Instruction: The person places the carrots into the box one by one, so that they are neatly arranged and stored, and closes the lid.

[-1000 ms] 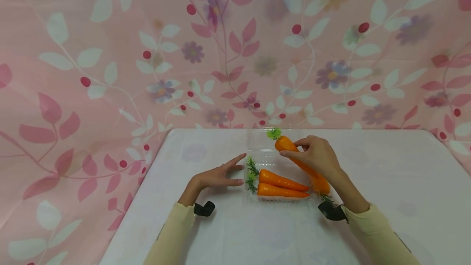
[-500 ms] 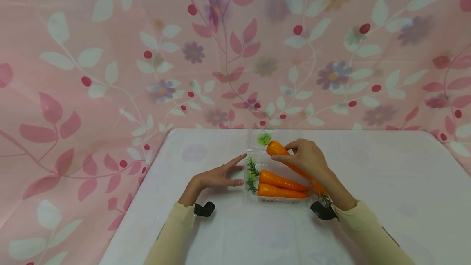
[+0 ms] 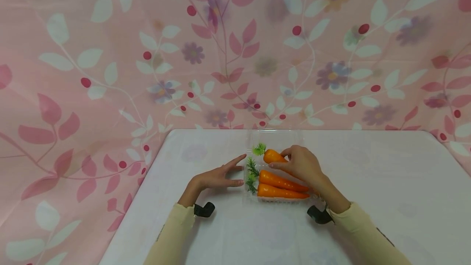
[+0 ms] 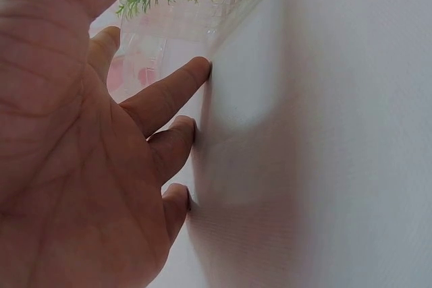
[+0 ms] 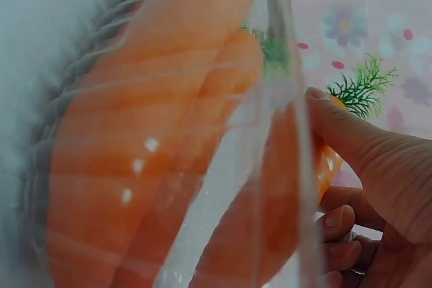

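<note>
In the head view, my right hand (image 3: 299, 165) pinches a glossy orange carrot (image 3: 273, 156) between thumb and fingers. Its bright green top points left, and the hand covers its lower part. Below it, two more carrots, a rear one (image 3: 281, 180) and a front one (image 3: 281, 191), lie side by side in a clear plastic box (image 3: 281, 200), their leafy tops to the left. My left hand (image 3: 217, 176) spreads its fingers at the box's left side; whether they touch it is unclear. In the right wrist view, the held carrot (image 5: 329, 166) shows behind the box's clear wall (image 5: 307, 166).
The box's clear lid (image 3: 276, 136) stands folded back toward the rear edge of the white table (image 3: 386, 175). A pink floral cloth (image 3: 220, 52) hangs behind the table. Each wrist carries a black mount, one on the left (image 3: 204, 209) and one on the right (image 3: 318, 214).
My right hand has moved left and slightly down with its carrot, bringing it over the box. An orange carrot seen near the right wrist is now mostly hidden. The left hand has stayed still.
</note>
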Available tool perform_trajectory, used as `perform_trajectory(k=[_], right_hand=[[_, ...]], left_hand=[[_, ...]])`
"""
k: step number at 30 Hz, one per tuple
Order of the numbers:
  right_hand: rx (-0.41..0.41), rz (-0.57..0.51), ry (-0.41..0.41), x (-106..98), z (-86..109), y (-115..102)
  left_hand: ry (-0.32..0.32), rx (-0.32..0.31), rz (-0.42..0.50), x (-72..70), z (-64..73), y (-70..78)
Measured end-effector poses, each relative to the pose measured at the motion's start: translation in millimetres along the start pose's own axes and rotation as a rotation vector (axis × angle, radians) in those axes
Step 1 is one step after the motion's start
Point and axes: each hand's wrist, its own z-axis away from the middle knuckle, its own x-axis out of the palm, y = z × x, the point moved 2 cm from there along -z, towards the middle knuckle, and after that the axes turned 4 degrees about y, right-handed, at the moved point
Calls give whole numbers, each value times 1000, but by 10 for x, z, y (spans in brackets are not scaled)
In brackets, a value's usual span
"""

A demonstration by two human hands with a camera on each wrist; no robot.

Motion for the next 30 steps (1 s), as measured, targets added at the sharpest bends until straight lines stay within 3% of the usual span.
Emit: perform_trajectory(k=[15,30], right_hand=[[-46,77,3,154,25,-4],[-58,52,-7,187,40,12]], left_hand=[[9,2,0,7,-8,-15],[8,3,2,14,9,2]])
